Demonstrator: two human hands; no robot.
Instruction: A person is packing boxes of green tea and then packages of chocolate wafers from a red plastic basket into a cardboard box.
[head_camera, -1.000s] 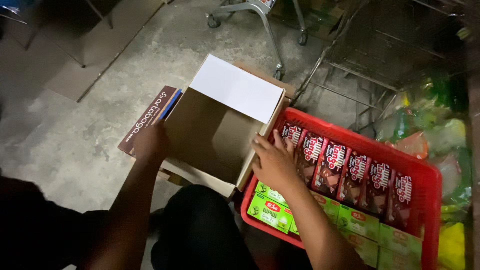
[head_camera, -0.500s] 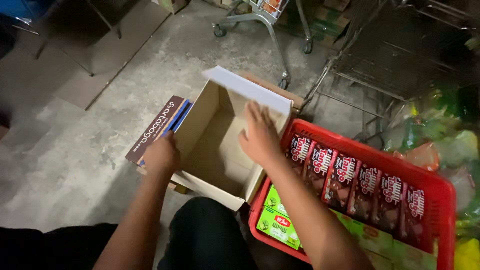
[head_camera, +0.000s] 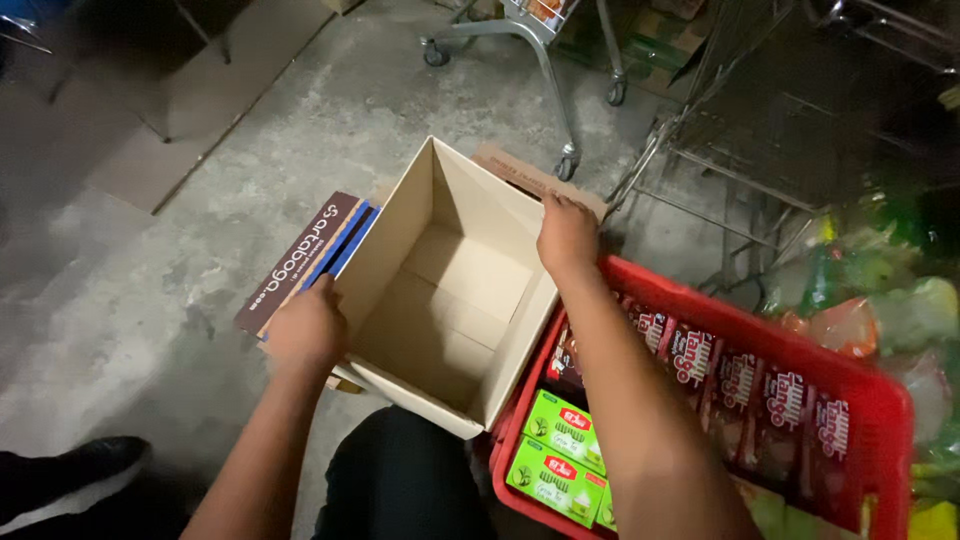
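1. Crate (head_camera: 870, 400), lower right: cut off by the frame edge; green packets (head_camera: 560, 455) partly hidden by the forearm.
2. Left hand (head_camera: 305, 330), centre left: curled on the box (head_camera: 440, 290) near wall, fingers hidden.
3. Right hand (head_camera: 567, 235): narrow grip on the far rim.
4. Box: frame centre, open, empty.
5. Cart (head_camera: 545, 40), top: cropped, dim.

A plain tan cardboard box (head_camera: 450, 290) sits beside a bright red plastic crate (head_camera: 860, 400) holding green packets (head_camera: 560, 455) and dark brown-and-red wrapped snack packs (head_camera: 740, 385), on mottled grey concrete floor (head_camera: 150, 290).
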